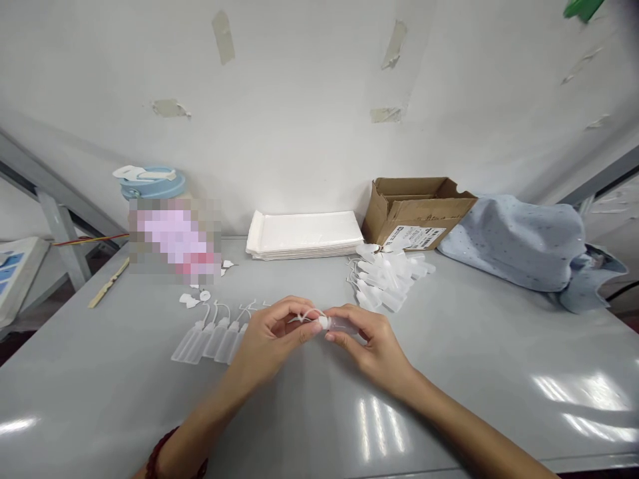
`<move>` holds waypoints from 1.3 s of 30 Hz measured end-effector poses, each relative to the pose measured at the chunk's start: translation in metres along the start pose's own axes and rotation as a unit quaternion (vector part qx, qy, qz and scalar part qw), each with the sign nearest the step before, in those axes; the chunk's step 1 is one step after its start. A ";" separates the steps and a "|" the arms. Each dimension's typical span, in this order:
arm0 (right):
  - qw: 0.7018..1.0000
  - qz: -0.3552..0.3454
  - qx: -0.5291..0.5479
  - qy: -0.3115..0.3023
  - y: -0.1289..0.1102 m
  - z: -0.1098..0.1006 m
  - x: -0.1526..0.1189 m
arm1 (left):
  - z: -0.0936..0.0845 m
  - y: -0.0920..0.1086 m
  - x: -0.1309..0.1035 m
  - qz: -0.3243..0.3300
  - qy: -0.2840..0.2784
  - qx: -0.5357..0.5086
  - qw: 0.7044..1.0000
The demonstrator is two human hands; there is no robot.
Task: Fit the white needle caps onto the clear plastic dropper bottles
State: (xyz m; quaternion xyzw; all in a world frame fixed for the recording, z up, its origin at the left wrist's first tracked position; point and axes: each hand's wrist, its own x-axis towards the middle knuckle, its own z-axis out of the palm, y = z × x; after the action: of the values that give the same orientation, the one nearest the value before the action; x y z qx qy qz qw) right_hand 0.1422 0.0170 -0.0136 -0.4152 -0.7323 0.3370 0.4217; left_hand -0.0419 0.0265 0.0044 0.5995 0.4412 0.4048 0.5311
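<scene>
Bottle (344, 326) — sideways, white cap (323, 322), gripping fingers (355, 315)

Cardboard box (424, 211): open-topped, labelled, stood far right. Pale-blue cloth (519, 243): lay crumpled, right of box. White flat stack (307, 234): lay far centre. Blue lid (154, 183): showed far left. Yellowish strip (108, 283): lay left. Tape remnants (223, 38): clung to far wall (299, 100).

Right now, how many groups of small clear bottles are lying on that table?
2: a row beside the left hand, which may hide some of it, and a heap before the cardboard box. The held bottle is separate.
</scene>
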 end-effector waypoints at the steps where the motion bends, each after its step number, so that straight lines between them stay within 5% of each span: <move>1: 1.000 -0.024 -0.011 0.005 0.000 0.001 -0.001 | 0.000 0.000 0.001 -0.024 0.002 0.005 1.000; 5: 0.995 -0.094 -0.044 0.008 0.002 0.005 -0.003 | 0.001 0.000 0.001 -0.083 -0.036 0.043 0.995; 21: 0.991 -0.106 -0.084 0.004 0.008 0.009 -0.007 | -0.001 0.002 0.000 -0.039 -0.036 0.111 0.992; 26: 1.000 0.023 0.015 -0.006 0.003 0.006 -0.003 | 0.002 0.001 -0.002 0.043 -0.033 0.102 0.993; 30: 0.982 0.149 0.108 -0.033 0.000 0.003 0.001 | 0.004 0.000 -0.001 0.029 -0.010 0.092 0.995; 35: 1.000 0.008 -0.015 0.011 0.005 0.008 -0.003 | 0.005 0.000 -0.001 -0.034 -0.025 0.149 0.988; 39: 0.997 -0.061 -0.046 0.016 0.006 0.010 -0.006 | 0.005 0.000 -0.002 -0.002 -0.055 0.183 0.982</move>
State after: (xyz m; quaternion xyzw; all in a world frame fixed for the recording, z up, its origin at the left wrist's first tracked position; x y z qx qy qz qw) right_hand 0.1373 0.0130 -0.0245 -0.3938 -0.7643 0.2701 0.4333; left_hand -0.0377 0.0228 0.0038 0.7074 0.4789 0.2824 0.4365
